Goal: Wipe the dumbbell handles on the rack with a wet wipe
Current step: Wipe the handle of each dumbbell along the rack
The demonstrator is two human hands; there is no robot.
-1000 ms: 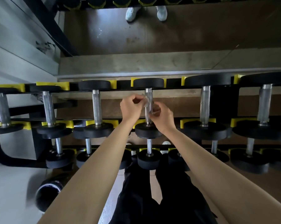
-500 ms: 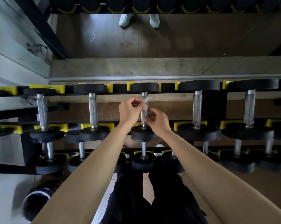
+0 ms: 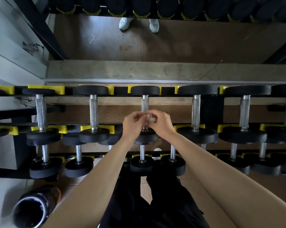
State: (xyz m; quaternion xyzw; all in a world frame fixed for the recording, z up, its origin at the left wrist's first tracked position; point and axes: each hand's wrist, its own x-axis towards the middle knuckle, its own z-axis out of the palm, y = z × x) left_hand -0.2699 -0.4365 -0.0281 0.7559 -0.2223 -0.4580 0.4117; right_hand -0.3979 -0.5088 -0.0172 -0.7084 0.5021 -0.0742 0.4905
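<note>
A black rack (image 3: pixel 168 91) with yellow cradles carries rows of black dumbbells with knurled steel handles. My left hand (image 3: pixel 133 123) and my right hand (image 3: pixel 162 122) meet over the lower part of the middle dumbbell handle (image 3: pixel 145 103) on the top row. Between their fingertips they pinch a small, bunched white wet wipe (image 3: pixel 150 118). I cannot tell whether the wipe touches the handle; the handle's lower half is hidden behind my hands.
Neighbouring top-row handles stand to the left (image 3: pixel 93 112) and right (image 3: pixel 196 112). A lower row of smaller dumbbells (image 3: pixel 142 163) sits near my legs. A black bin (image 3: pixel 32 209) stands at lower left. A mirror behind the rack reflects a person's shoes (image 3: pixel 139 24).
My hands have come closer together and slid down the middle handle toward me. The wipe, earlier spread around the handle, is now bunched between my fingertips.
</note>
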